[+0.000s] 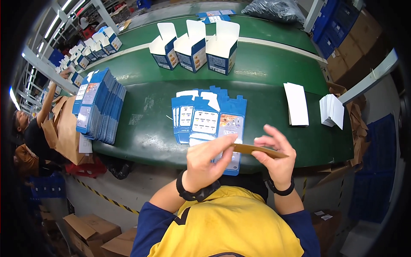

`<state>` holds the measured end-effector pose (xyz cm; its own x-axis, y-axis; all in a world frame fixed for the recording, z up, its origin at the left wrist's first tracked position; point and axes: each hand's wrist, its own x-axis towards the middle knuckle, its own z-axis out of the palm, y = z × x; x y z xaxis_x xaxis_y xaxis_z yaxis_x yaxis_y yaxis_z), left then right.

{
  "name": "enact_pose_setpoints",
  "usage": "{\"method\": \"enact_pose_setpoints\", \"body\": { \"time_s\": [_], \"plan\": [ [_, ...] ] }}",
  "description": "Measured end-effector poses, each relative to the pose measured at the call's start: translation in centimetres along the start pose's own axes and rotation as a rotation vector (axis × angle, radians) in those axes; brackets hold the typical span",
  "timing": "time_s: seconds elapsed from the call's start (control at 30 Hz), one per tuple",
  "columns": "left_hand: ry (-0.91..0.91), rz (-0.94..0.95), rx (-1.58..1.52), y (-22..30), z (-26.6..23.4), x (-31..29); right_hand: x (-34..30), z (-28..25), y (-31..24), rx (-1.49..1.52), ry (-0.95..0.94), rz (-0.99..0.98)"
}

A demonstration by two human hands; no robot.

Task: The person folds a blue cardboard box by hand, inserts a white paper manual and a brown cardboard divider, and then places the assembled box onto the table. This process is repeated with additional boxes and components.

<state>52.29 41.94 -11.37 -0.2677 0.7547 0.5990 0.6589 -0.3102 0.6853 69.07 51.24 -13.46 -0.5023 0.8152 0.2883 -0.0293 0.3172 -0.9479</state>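
Note:
A thin brown cardboard piece (260, 150), seen nearly edge-on, is held level between my two hands above the near edge of the green table. The fingers and thumb of my left hand (207, 159) pinch its left end. My right hand (279, 162) grips the other end, thumb on the near side, some fingers raised. Just beyond and partly under the hands lie several flat blue-and-white cartons (204, 122), overlapping one another. Whatever is on the brown piece's faces cannot be made out.
A tall stack of flat blue cartons (100, 107) stands at the left. Three open blue-and-white boxes (192, 51) stand on the green belt (265, 64) beyond. To the right are a white stack (296, 105) and smaller white pieces (332, 111). A co-worker (32, 128) reaches in far left.

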Motion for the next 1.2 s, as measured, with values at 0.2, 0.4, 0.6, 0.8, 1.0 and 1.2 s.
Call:
{"method": "enact_pose_setpoints", "body": {
  "time_s": [0.2,0.4,0.6,0.8,1.0,1.2],
  "plan": [
    [0.153,0.177,0.069,-0.3,3.0,-1.3,0.1,1.8,1.5,-0.010,0.313,-0.205],
    [0.099,0.407,0.120,-0.1,3.0,-1.3,0.4,1.5,1.6,-0.057,0.272,-0.212],
    [0.077,0.517,0.130,-0.9,2.0,-1.3,0.5,0.6,0.8,-0.146,0.159,-0.460],
    [0.030,0.493,0.017,-0.7,-1.5,0.2,-0.5,-2.0,0.5,-0.033,-0.213,-0.482],
    [-0.070,0.514,-0.030,-0.2,-2.1,-1.1,0.5,-2.0,-1.4,-0.386,-0.366,-0.663],
    [0.181,0.237,0.225,-1.6,-0.6,-0.3,0.6,-0.7,-1.1,-0.556,-0.071,-0.714]
  ]
}}
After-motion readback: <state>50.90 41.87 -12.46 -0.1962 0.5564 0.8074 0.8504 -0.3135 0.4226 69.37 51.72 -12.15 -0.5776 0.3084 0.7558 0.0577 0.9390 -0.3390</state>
